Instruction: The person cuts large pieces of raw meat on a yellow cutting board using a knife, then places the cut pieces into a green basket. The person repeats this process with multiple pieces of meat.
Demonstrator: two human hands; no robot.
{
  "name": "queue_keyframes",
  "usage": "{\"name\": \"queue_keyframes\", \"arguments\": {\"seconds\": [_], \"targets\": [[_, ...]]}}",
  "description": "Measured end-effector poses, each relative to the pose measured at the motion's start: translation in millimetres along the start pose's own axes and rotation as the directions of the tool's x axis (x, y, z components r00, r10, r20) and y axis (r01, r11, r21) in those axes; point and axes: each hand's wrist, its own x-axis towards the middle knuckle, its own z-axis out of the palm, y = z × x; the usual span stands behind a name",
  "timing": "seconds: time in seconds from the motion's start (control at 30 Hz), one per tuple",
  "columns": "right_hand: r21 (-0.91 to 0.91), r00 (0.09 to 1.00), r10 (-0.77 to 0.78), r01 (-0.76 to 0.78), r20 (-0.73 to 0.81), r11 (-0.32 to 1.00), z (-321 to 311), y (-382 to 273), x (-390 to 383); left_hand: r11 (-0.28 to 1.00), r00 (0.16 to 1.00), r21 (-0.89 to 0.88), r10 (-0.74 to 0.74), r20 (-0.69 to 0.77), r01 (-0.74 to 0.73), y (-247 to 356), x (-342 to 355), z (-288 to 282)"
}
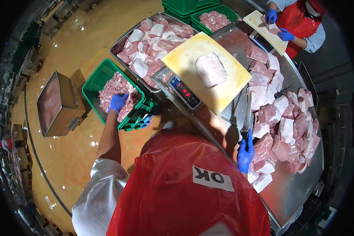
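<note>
At left of centre, the left hand (117,103) rests fingers-together on meat pieces in the green crate (93,80), seemingly dropping trimmings, while the right hand (245,152) clamps a knife (247,114) for cutting next.

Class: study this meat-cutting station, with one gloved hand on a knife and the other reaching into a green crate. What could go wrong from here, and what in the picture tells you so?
1. The right hand grips a knife while the person reaches away to the left, so attention may be off the blade; a cut is possible.
2. The cutting board overhangs the scale under it, with a meat slab on top; a bump might tip it.
3. The left hand stretches out to the green crate; that lean may strain balance.
</note>
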Motion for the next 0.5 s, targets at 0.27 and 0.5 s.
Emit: {"name": "queue_keyframes", "arguments": {"seconds": [0.27,0.5], "targets": [[-0.006,1.000,0.025,-0.025,0.015,1.000,-9,40,1,0.928,0.947,-0.213,0.270,-0.176,-0.305,188,15,53],[-0.101,0.999,-0.023,0.020,-0.031,0.995,-14,48,-13,0.832,0.902,-0.360,0.426,-0.076,-0.423,307,31,90]]}}
